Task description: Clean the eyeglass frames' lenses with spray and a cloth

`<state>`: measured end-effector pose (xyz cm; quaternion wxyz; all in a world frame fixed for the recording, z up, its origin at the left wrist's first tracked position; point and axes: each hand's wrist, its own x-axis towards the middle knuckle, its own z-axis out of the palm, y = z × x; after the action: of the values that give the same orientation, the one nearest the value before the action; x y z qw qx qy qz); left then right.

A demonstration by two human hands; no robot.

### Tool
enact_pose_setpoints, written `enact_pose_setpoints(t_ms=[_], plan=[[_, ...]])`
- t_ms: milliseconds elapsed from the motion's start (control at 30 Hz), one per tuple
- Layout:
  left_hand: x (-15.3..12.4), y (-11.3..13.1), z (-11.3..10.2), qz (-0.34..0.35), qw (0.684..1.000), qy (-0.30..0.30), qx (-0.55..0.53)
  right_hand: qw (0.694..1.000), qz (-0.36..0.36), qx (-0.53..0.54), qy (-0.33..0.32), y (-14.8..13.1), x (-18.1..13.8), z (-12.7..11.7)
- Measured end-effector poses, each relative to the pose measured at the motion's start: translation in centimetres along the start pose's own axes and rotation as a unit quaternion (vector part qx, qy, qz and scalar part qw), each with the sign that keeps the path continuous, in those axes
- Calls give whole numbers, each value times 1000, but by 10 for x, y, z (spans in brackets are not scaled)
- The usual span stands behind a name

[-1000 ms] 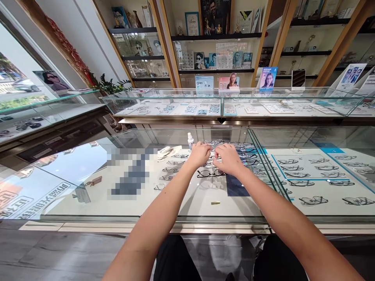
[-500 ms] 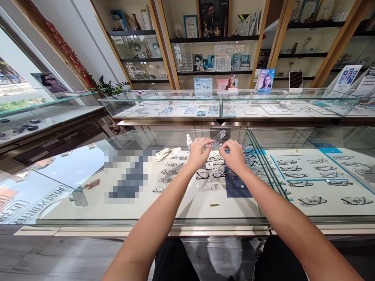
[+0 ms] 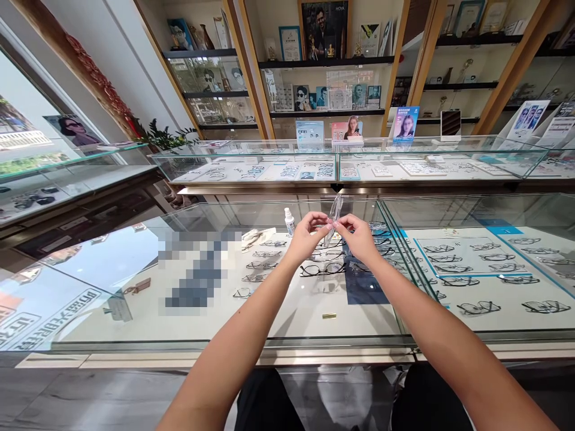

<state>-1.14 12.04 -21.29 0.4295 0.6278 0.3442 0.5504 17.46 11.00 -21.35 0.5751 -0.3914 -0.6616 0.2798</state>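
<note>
Both hands meet above the glass display counter, around a pair of clear-framed eyeglasses (image 3: 336,206) held up on end. My left hand (image 3: 308,237) pinches the glasses from the left between thumb and fingers. From the other side, my right hand (image 3: 357,237) closes its thumb and fingertips on the same pair. Behind my left hand stands a white spray bottle (image 3: 288,221). Dark-framed eyeglasses (image 3: 322,269) lie in rows inside the counter below my hands, partly covered by them.
The glass counter (image 3: 269,341) runs across in front of me. A pale cloth (image 3: 258,238) lies left of the bottle. More frames (image 3: 478,307) are on display at right. Beyond stands a second glass case (image 3: 251,157), with shelves (image 3: 327,62) behind.
My right hand has come in to the left and taken hold of the eyeglasses. The glasses have turned more upright between both hands. The view has shifted slightly.
</note>
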Motion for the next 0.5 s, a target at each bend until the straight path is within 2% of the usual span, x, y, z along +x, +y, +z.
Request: enact_pose_setpoints(t_ms=[200, 500], plan=[[2, -3, -3, -38, 998, -49, -25, 1000, 6, 12, -14, -3, -1, -2], [3, -6, -6, -25, 999, -34, -21, 1000, -1, -3, 0, -3, 1, -5]])
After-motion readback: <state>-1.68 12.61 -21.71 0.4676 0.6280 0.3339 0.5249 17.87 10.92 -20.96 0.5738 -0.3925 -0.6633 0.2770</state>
